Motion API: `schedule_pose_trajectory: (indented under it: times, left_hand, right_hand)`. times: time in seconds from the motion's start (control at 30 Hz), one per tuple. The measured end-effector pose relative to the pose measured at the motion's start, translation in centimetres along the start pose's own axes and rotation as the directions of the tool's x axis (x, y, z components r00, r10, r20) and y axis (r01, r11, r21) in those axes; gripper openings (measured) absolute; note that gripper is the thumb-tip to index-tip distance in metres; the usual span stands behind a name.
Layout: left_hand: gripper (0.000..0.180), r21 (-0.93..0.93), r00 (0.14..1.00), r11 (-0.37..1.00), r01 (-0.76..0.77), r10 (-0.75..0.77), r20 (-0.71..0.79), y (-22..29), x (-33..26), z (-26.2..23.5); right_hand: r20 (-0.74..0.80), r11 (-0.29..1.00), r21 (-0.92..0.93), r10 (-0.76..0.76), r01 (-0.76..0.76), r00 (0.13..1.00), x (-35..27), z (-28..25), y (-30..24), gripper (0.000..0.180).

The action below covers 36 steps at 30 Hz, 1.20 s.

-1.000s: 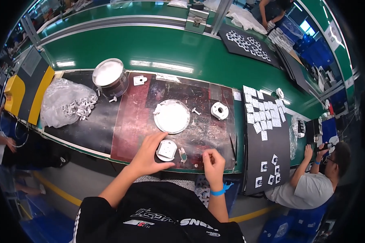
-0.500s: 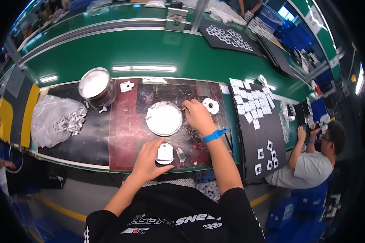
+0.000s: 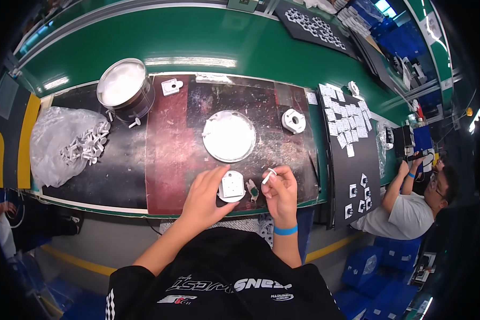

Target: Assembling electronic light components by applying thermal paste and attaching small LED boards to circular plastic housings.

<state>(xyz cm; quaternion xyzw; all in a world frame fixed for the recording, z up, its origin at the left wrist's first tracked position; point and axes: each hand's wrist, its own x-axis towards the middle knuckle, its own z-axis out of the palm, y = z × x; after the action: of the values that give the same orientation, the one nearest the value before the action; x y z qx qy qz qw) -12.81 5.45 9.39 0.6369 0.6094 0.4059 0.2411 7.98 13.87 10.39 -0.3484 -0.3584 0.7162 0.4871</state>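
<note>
My left hand (image 3: 201,194) curls around the left side of a white plastic housing (image 3: 231,186) with a rounded top, which rests at the table's near edge. To its right, my right hand (image 3: 281,193) pinches a small white pin (image 3: 269,176) between thumb and fingers, held up beside the housing and apart from it. Just beyond them lies a round dish (image 3: 229,136) of white paste-like stuff. Between the hands sits a small green and pale piece (image 3: 252,190) that I cannot identify.
At left, a plastic bag (image 3: 50,141) bears several white pins (image 3: 88,145), beside a tin (image 3: 138,101) of white stuff. A round white part (image 3: 293,121) and a flat white piece (image 3: 172,87) lie farther off. Right, a black board (image 3: 346,176) carries white parts; a co-worker (image 3: 413,205) sits beyond.
My right hand has come back from the dish's right edge toward the housing, turning so the white pin shows. My left hand remains around the housing. The whole view has shifted.
</note>
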Motion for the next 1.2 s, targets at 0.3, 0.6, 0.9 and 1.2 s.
schedule_pose_trajectory:
  times: [0.3,0.6,0.9,1.2]
  left_hand:
    - [0.073,-0.117,0.999,0.993,-0.032,0.028,-0.035,-0.8,-0.7,0.2]
    - [0.043,-0.089,0.998,0.995,-0.055,0.056,0.010,-0.9,-0.7,-0.1]
    - [0.042,-0.102,0.998,0.993,-0.054,0.057,0.033,-0.7,-0.7,-0.4]
    - [0.042,-0.087,0.996,0.993,-0.078,0.082,0.039,-0.9,-1.0,-0.1]
  right_hand:
    - [0.071,0.957,0.228,0.167,-0.179,0.983,0.3,0.0,2.1,0.010]
    - [-0.047,0.965,-0.255,-0.069,0.055,0.996,-0.4,1.5,1.8,0.015]
    - [0.117,0.913,-0.382,-0.109,0.146,0.987,1.3,2.8,1.6,0.015]
    - [0.013,0.944,-0.304,-0.129,0.127,0.992,1.0,2.5,1.5,0.028]
